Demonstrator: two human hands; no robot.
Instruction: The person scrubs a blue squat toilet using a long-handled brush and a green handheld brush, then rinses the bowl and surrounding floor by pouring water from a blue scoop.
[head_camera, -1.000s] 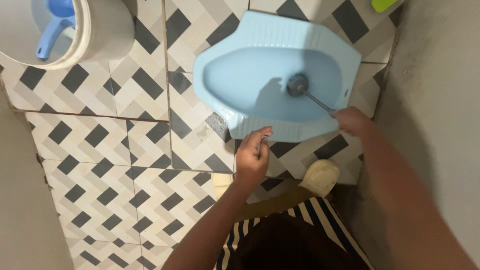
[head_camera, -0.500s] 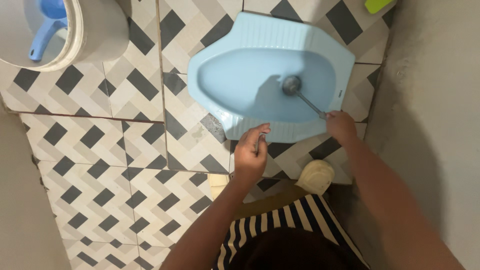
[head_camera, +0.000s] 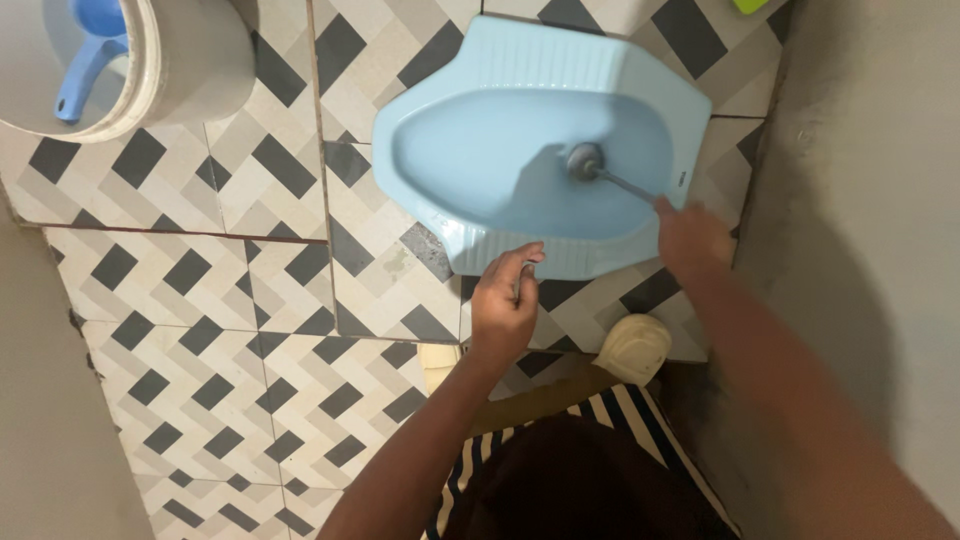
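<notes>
Right hand (head_camera: 690, 238) is closed around the thin handle of the toilet brush (head_camera: 586, 160), grip right at the handle's end; the brush head sits low in the bowl of the light-blue squat toilet pan (head_camera: 640, 75), near the drain end by the wall. Left hand (head_camera: 505, 305) hovers loosely curled just off the pan's near rim, fingers half-bent around something small and grey that I can't identify. Risks as I see them: the end-of-handle hold gives little leverage, so a hard scrub stroke could twist the brush out of the hand or flick water over the rim onto the patterned floor tiles (head_camera: 200, 330). Wet tile under the pale sandal (head_camera: 633, 348) means a slip hazard. Bucket (head_camera: 190, 60) with blue scoop (head_camera: 85, 60) stands well apart, top left.
</notes>
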